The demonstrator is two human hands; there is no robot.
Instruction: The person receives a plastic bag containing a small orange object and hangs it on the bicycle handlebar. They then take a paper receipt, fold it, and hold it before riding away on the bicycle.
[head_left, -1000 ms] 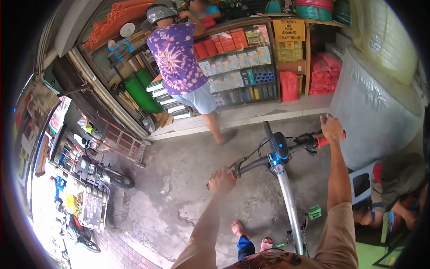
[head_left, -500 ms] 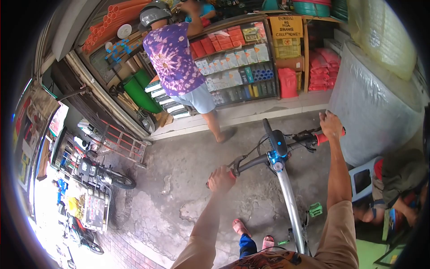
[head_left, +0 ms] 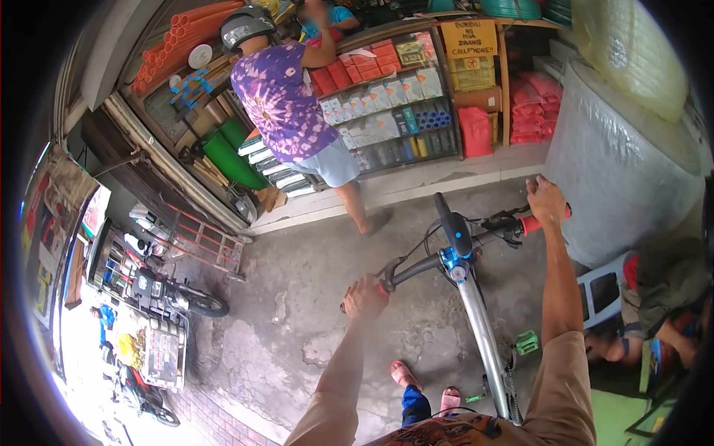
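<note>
A bicycle with a silver frame (head_left: 480,338) stands in front of me, its front wheel toward the shop. My left hand (head_left: 365,297) is wrapped round the left end of the handlebar (head_left: 416,269). On the other side, my right hand (head_left: 547,201) holds the bar at the red right grip (head_left: 531,224). Between them sit a dark pouch (head_left: 460,236) and a blue stem clamp (head_left: 451,259). A green pedal (head_left: 526,343) shows right of the frame.
A person in a helmet and purple shirt (head_left: 279,100) faces a glass display case (head_left: 387,104). Large wrapped rolls (head_left: 621,167) stand right, near a seated person and a light-blue stool (head_left: 604,291). A red metal trolley (head_left: 202,241) and motorcycles (head_left: 167,290) are at left.
The view has shifted slightly, so the handlebar and shop sit a little differently in frame. Both hands keep their hold.
</note>
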